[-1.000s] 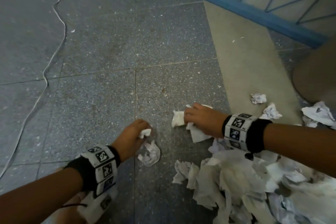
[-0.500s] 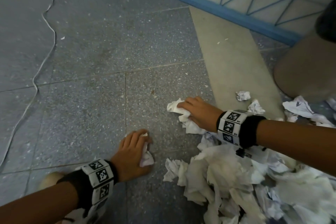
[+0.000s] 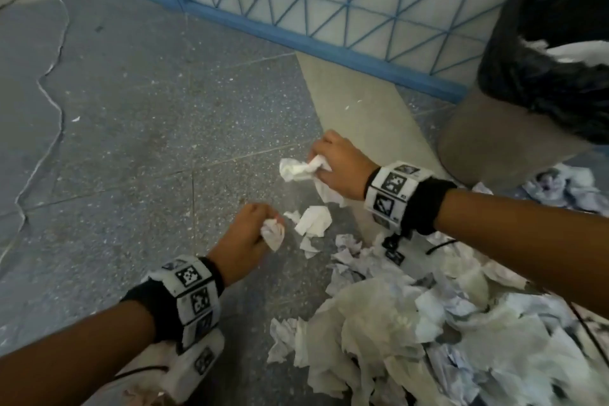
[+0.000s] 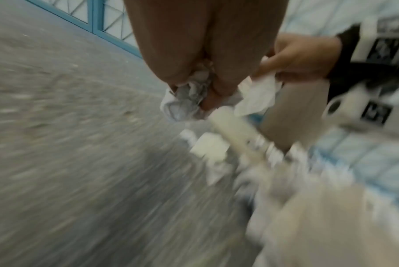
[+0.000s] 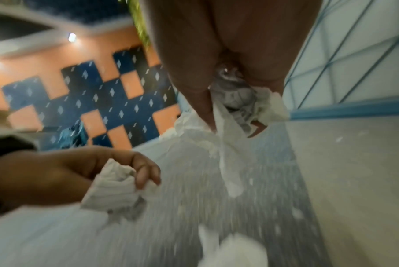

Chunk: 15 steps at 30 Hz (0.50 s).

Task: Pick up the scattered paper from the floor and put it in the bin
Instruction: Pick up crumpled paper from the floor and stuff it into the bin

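My left hand (image 3: 260, 224) grips a small crumpled paper ball (image 3: 273, 233) above the grey floor; the left wrist view shows that paper ball (image 4: 189, 101) squeezed between my fingers. My right hand (image 3: 333, 165) holds a bunch of crumpled white paper (image 3: 298, 170), with a strip hanging below it (image 5: 228, 144). A big heap of crumpled paper (image 3: 428, 323) lies on the floor under my right forearm. Loose scraps (image 3: 314, 221) lie between my hands. The bin (image 3: 514, 128), lined with a black bag (image 3: 553, 53), stands at the upper right, beyond my right hand.
A blue-framed lattice partition (image 3: 296, 3) runs along the far side. A thin white cable (image 3: 49, 102) snakes over the floor at the left. More crumpled paper (image 3: 566, 186) lies at the bin's foot. A beige floor strip (image 3: 362, 109) runs toward the partition.
Both hands have lifted off the floor with paper in them. The view has swung up and right, bringing the bin into sight.
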Each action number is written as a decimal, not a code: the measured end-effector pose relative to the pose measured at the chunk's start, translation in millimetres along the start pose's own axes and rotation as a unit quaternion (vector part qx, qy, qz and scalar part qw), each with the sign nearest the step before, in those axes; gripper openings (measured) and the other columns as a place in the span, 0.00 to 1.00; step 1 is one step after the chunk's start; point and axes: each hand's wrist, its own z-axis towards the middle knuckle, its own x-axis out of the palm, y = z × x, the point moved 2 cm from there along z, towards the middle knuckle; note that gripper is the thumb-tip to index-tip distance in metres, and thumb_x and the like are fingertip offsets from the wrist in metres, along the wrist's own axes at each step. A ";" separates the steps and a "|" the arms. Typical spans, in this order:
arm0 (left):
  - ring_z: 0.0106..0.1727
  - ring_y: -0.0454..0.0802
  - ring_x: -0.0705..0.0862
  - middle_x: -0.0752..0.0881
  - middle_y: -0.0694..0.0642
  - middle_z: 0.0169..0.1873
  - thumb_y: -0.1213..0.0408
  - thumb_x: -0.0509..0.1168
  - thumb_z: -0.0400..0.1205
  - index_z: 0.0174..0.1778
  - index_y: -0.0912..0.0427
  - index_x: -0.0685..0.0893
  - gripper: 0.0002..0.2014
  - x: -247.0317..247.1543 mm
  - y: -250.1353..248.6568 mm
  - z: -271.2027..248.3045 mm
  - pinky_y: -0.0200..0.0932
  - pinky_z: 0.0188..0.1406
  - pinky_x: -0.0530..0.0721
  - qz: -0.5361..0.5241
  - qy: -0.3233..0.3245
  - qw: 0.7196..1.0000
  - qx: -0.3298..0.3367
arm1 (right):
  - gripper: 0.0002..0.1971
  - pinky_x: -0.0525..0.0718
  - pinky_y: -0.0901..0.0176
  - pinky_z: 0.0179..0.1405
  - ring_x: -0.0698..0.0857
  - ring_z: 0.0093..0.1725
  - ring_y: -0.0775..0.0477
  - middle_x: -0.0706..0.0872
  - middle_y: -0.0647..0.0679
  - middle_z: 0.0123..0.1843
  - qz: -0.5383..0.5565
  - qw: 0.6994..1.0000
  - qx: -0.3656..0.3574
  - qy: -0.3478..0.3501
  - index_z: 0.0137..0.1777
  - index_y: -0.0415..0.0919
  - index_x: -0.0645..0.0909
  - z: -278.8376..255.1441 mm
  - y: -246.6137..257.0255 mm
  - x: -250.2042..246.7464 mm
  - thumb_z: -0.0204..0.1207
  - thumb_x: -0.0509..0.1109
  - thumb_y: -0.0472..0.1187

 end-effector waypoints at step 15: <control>0.32 0.50 0.71 0.70 0.50 0.34 0.77 0.59 0.73 0.35 0.48 0.61 0.18 0.6 -346.3 222.0 0.43 0.30 0.70 -0.279 -0.062 0.929 0.234 | 0.12 0.63 0.60 0.62 0.71 0.70 0.38 0.70 0.34 0.69 -0.079 0.825 0.258 -0.497 0.58 0.42 0.70 -111.0 -87.3 -284.9 0.76 0.59 0.31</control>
